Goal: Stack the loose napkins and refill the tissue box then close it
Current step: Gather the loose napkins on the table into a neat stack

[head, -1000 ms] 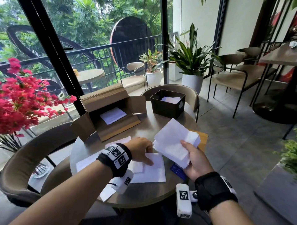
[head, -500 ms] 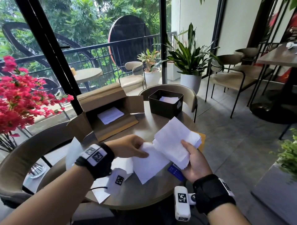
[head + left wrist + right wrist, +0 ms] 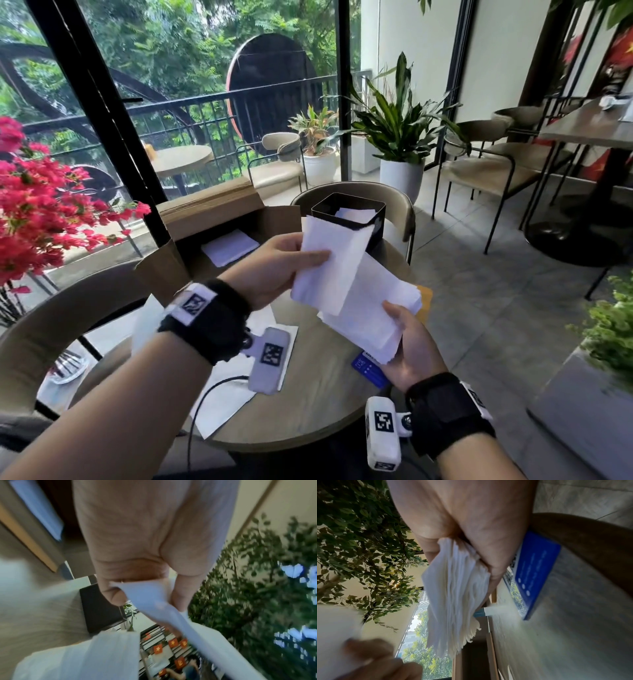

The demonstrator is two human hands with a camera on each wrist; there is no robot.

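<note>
The left hand (image 3: 274, 267) pinches one loose napkin (image 3: 329, 263) by its near edge, just above the stack (image 3: 370, 308) gripped in the right hand (image 3: 411, 346). Thin, limp and light, the napkin probably handles best pinched at an edge. Its long axis runs up and away from the hands, toward the black tissue box (image 3: 349, 216) beyond them.

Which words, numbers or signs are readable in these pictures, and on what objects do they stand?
No text can be read.
Blue card on the table: white print, too blurred to read.
Wrist markers: black-and-white square patterns, no letters.
Red flags in the left wrist view: a yellow star each, no words.
</note>
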